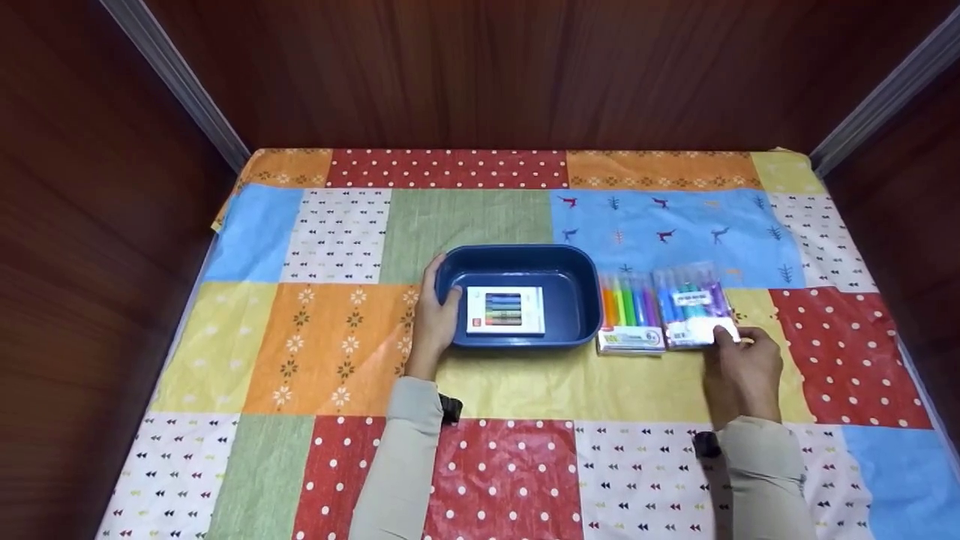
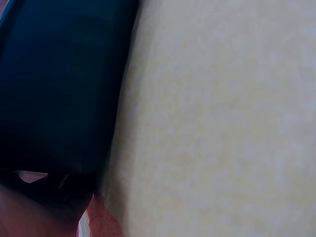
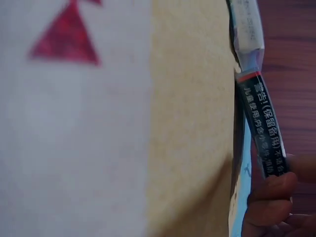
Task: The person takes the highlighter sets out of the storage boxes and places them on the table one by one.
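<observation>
showing toward the table's (image 1: pixel 510 382) right edge in the head view, a clear plastic pack of blue-to-purple pens (image 1: pixel 693 306) is pinched by the right hand (image 1: pixel 754 366); probably light, stiff, slippery, best held by its sides. left wrist: the left hand (image 2: pixel 42 213) clasps a navy plastic tub (image 2: pixel 59 89). right wrist: the pack's black, white-lettered label (image 3: pixel 264 126).

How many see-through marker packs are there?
2. One clear pack sits just right of the blue tub; the other pack is right of that, pinched by the right hand. No others show.
</observation>
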Tool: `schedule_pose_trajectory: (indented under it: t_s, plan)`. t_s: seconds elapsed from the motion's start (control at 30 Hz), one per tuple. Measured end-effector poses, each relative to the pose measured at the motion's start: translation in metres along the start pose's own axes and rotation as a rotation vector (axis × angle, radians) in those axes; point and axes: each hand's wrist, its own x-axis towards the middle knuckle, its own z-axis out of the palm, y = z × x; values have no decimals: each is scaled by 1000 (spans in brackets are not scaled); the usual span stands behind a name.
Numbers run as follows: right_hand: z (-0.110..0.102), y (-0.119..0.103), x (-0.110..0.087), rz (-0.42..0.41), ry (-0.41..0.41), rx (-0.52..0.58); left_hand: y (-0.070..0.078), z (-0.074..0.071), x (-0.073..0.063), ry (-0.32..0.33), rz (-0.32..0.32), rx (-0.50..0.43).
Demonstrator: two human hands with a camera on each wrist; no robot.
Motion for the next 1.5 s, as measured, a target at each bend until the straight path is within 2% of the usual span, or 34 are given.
schedule_pose_trajectory:
  t_s: [0.17, 0.33, 0.67, 0.9, 1.27, 1.5]
  plan:
    - [-3, 0, 0, -4, -56, -40, 0, -1, 1, 4, 12, -11]
    - [-5, 1, 1, 43, -99, -36, 1, -2, -1, 7, 3, -11]
    - [-6, 6, -1, 65, -87, -31, 0, -1, -1, 3, 5, -1]
    - [-11, 4, -1, 94, -123, 35, 1, -1, 0, -2, 10, 0]
    - [-10, -11, -5, 38, -133, -10, 0, 0, 0, 1, 13, 1]
    - [-2, -27, -9, -53, -125, -10, 1, 0, -1, 12, 9, 1]
